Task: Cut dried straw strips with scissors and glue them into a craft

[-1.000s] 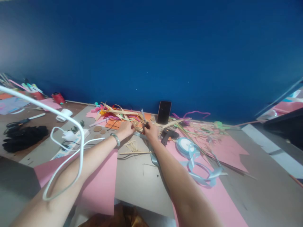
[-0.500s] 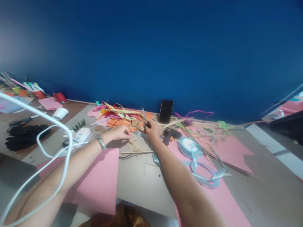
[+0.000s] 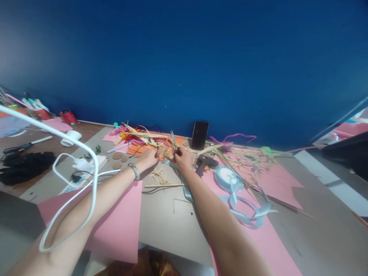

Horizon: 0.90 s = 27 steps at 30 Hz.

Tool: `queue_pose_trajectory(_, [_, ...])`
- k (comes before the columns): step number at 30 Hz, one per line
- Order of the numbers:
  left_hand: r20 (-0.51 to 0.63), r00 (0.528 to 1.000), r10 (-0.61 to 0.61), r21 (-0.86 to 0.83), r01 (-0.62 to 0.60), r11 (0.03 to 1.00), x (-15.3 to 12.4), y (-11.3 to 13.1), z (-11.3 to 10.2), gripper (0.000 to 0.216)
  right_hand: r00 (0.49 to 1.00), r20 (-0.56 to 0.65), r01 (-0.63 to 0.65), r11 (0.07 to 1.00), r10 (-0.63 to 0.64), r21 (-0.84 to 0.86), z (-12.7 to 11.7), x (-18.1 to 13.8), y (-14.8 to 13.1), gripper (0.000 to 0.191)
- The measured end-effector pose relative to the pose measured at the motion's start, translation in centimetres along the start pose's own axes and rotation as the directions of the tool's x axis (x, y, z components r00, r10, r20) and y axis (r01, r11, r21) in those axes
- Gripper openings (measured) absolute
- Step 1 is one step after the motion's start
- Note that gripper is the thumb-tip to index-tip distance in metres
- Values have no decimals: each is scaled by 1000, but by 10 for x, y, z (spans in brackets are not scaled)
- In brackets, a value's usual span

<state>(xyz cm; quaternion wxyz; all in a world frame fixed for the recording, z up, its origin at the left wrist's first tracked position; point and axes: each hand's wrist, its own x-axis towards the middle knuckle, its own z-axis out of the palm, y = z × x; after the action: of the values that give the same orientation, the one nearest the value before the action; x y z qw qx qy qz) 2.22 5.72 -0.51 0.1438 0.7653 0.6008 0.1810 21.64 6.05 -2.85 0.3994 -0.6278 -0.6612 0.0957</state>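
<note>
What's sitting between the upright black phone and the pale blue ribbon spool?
In the head view, a black glue gun lies there, beside the right hand.

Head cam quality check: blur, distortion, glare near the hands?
Head view: strong wide-angle warp, forearms stretched; left hand and right hand with scissors small and soft; white cable near lens blurred; light even, faint shadows, no glare.

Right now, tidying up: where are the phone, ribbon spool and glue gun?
phone (image 3: 200, 135), head view, its dark face.
ribbon spool (image 3: 225, 177), head view, pale top.
glue gun (image 3: 204, 162), head view, its black body.
</note>
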Motion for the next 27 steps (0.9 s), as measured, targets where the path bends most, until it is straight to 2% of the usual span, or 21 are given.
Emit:
queue_pose_trajectory(10, [-31, 999, 23, -41, -24, 999, -3, -21, -16, 19, 1000, 0, 0, 1000, 0, -9, 1, 0, 1, 20])
queue_pose_trajectory(17, [-58, 996, 69, 22, -68, 997, -10, -11, -9, 11, 1000, -2, 3, 1000, -3, -18, 1, -1, 1, 21])
queue_pose_trajectory(21, [-116, 989, 91, 62, -84, 994, -12, -7, -11, 17, 1000, -7, 3, 1000, -3, -19, -1, -3, 0, 24])
queue_pose_trajectory(24, [-79, 983, 165, 66, -160, 985, -14, -6, -19, 23, 1000, -7, 2, 1000, -2, -16, -2, -3, -1, 25])
queue_pose_trajectory(27, [21, 966, 257, 65, -258, 964, -20, -6, -22, 27, 1000, -4, 4, 1000, -4, -14, -2, -3, -2, 23])
